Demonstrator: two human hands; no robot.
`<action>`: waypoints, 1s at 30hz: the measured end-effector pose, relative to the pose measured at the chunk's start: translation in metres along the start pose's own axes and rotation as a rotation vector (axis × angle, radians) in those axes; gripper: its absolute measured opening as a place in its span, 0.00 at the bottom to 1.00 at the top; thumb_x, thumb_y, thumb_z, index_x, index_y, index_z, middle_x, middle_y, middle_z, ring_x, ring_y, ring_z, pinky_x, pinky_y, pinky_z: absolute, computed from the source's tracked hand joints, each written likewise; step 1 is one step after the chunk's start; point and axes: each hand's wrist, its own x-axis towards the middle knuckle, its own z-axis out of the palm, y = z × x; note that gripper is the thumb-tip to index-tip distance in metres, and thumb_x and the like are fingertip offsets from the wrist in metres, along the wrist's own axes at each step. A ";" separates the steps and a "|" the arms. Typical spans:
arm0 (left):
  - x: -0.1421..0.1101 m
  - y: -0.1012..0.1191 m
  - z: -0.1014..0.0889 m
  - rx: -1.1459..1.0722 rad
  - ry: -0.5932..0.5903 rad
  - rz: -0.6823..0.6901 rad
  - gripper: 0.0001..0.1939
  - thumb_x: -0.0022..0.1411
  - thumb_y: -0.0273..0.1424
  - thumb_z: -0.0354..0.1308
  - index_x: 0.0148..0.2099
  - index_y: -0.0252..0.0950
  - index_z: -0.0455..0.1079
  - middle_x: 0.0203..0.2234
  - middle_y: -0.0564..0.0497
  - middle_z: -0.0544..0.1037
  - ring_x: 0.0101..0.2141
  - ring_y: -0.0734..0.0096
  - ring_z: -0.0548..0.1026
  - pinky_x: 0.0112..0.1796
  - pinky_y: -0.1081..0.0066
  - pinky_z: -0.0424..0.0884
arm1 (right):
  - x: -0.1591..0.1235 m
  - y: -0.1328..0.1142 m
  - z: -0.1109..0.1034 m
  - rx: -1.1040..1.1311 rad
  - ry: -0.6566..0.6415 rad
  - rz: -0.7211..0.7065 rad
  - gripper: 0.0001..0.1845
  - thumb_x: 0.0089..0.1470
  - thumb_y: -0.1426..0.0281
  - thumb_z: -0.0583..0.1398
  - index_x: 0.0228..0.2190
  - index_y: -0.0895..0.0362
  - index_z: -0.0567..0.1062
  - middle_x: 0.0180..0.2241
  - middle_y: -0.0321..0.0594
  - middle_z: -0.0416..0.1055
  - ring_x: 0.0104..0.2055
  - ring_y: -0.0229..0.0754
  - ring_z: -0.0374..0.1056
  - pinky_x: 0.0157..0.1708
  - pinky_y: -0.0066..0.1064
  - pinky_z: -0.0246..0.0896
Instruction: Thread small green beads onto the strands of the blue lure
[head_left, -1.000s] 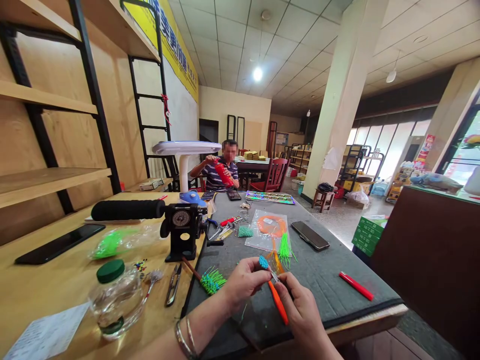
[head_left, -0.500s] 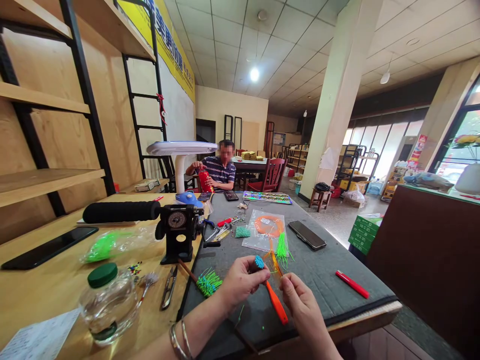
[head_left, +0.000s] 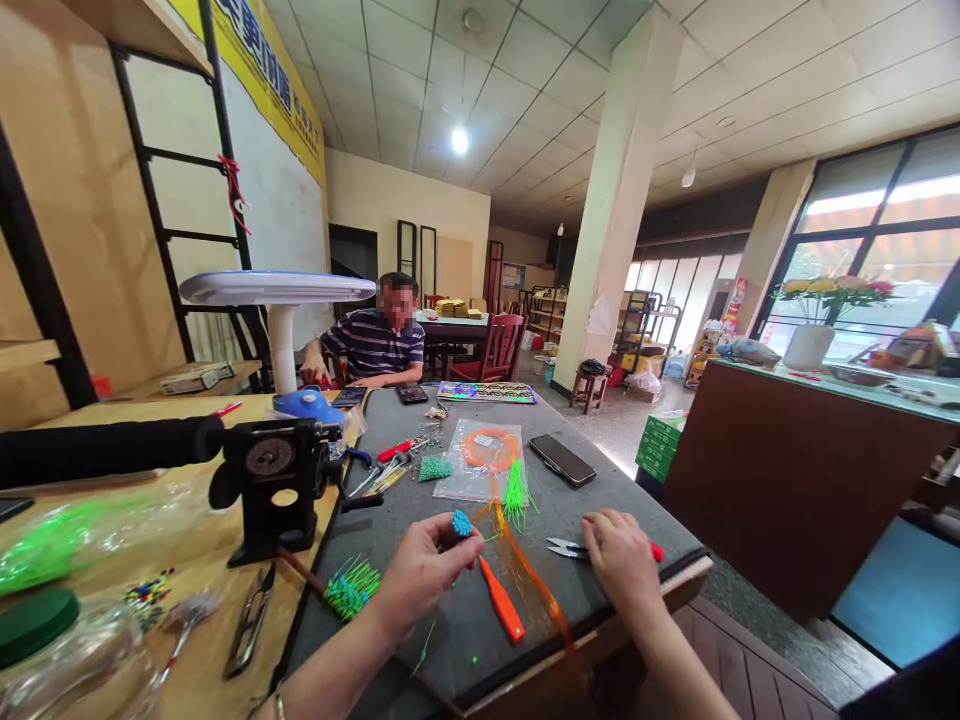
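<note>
Pinched between thumb and fingers of the left hand (head_left: 429, 568) is a blue-tipped piece (head_left: 461, 524), its dotted end upward, held above the middle of the grey mat (head_left: 630, 492). Near the mat's right near corner, the right hand (head_left: 621, 552) lies palm down over the rear of a pair of metal snips (head_left: 568, 548), blades pointing left; whether its fingers close on them I cannot tell. A red stick (head_left: 658, 552) pokes out beyond that hand toward the corner. Between the hands, orange strands (head_left: 527, 578) run to the mat's near edge, with an orange-handled tool (head_left: 502, 603) just left of them. Farther back, bright green strands (head_left: 515, 490) lie across a clear bag (head_left: 450, 482), and a phone (head_left: 561, 459) rests near the right edge. Toward the left edge sits a green-and-blue tufted bundle (head_left: 352, 588), near a black clamp device (head_left: 274, 485) on the wooden tabletop (head_left: 270, 615)
</note>
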 end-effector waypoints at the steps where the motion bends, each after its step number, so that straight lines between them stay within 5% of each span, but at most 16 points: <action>1: 0.000 0.000 -0.001 -0.004 0.003 -0.004 0.17 0.45 0.42 0.65 0.27 0.33 0.68 0.17 0.57 0.66 0.19 0.80 0.58 0.20 0.77 0.54 | 0.003 0.009 -0.002 -0.017 0.000 0.046 0.14 0.59 0.69 0.51 0.36 0.55 0.77 0.41 0.46 0.75 0.46 0.49 0.65 0.42 0.35 0.55; 6: 0.001 0.000 -0.001 -0.037 0.005 -0.001 0.16 0.46 0.41 0.65 0.26 0.33 0.68 0.17 0.56 0.66 0.20 0.79 0.60 0.21 0.77 0.55 | 0.017 0.054 -0.003 0.001 -0.046 0.174 0.10 0.50 0.75 0.55 0.23 0.58 0.75 0.31 0.50 0.75 0.37 0.50 0.68 0.32 0.35 0.55; 9: 0.002 0.000 -0.001 -0.043 -0.003 0.008 0.16 0.46 0.41 0.65 0.27 0.33 0.69 0.18 0.56 0.67 0.19 0.79 0.60 0.21 0.77 0.54 | 0.018 0.053 -0.003 0.084 -0.026 0.188 0.13 0.54 0.71 0.51 0.26 0.57 0.73 0.27 0.45 0.73 0.32 0.45 0.69 0.29 0.32 0.55; 12: 0.004 0.002 -0.002 0.003 -0.034 0.059 0.15 0.46 0.41 0.65 0.27 0.33 0.69 0.17 0.56 0.67 0.19 0.79 0.60 0.22 0.76 0.55 | 0.010 0.019 -0.006 0.391 -0.032 0.186 0.18 0.58 0.61 0.45 0.31 0.54 0.71 0.21 0.35 0.69 0.21 0.39 0.64 0.22 0.28 0.54; 13: 0.005 0.003 -0.003 0.031 -0.043 0.091 0.15 0.47 0.40 0.65 0.26 0.33 0.69 0.17 0.56 0.67 0.20 0.78 0.60 0.23 0.76 0.56 | 0.005 0.001 -0.007 0.659 -0.060 0.216 0.20 0.57 0.57 0.46 0.30 0.54 0.70 0.19 0.33 0.66 0.18 0.37 0.60 0.19 0.27 0.51; 15: 0.005 0.005 -0.005 0.101 -0.037 0.168 0.15 0.48 0.40 0.64 0.25 0.33 0.69 0.18 0.55 0.68 0.22 0.77 0.62 0.25 0.75 0.58 | -0.004 -0.040 -0.009 1.181 -0.228 0.322 0.23 0.51 0.48 0.50 0.24 0.55 0.69 0.15 0.29 0.61 0.14 0.34 0.53 0.15 0.25 0.45; 17: 0.005 0.006 -0.006 0.167 -0.017 0.226 0.15 0.50 0.40 0.63 0.25 0.32 0.69 0.19 0.54 0.68 0.24 0.75 0.63 0.27 0.74 0.59 | -0.010 -0.079 -0.012 1.414 -0.375 0.475 0.29 0.48 0.43 0.50 0.19 0.56 0.68 0.12 0.29 0.57 0.13 0.31 0.49 0.14 0.23 0.40; 22: 0.005 0.007 -0.008 0.241 -0.027 0.256 0.14 0.53 0.40 0.60 0.26 0.32 0.69 0.20 0.53 0.68 0.24 0.74 0.63 0.28 0.74 0.59 | -0.008 -0.129 -0.006 1.555 -0.459 0.602 0.30 0.48 0.45 0.52 0.12 0.56 0.63 0.09 0.27 0.50 0.12 0.28 0.43 0.13 0.22 0.34; 30: 0.007 0.001 -0.005 0.285 -0.054 0.213 0.13 0.53 0.37 0.60 0.24 0.33 0.68 0.19 0.53 0.68 0.24 0.73 0.64 0.27 0.73 0.59 | -0.012 -0.129 0.016 1.494 -0.332 0.410 0.25 0.53 0.52 0.47 0.13 0.53 0.61 0.09 0.26 0.48 0.11 0.32 0.40 0.11 0.26 0.36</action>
